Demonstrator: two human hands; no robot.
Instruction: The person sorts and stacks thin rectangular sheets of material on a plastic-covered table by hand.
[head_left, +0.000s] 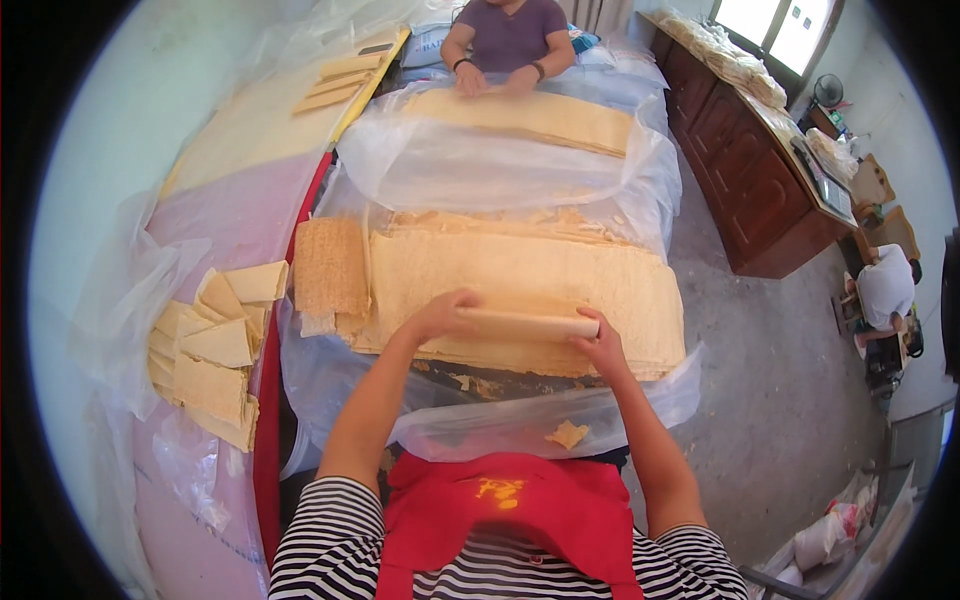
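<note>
my left hand (447, 316) and right hand (601, 346) | fingers pinching opposite ends of a folded sheet (530, 322) | at the sheet stack (520, 262), toward the worktop's (435, 374) near edge

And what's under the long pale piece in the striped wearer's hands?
Under the long pale piece, held between the left hand and right hand, is a broad stack of pale sheets. The patch directly beneath is covered and can't be seen.
</note>
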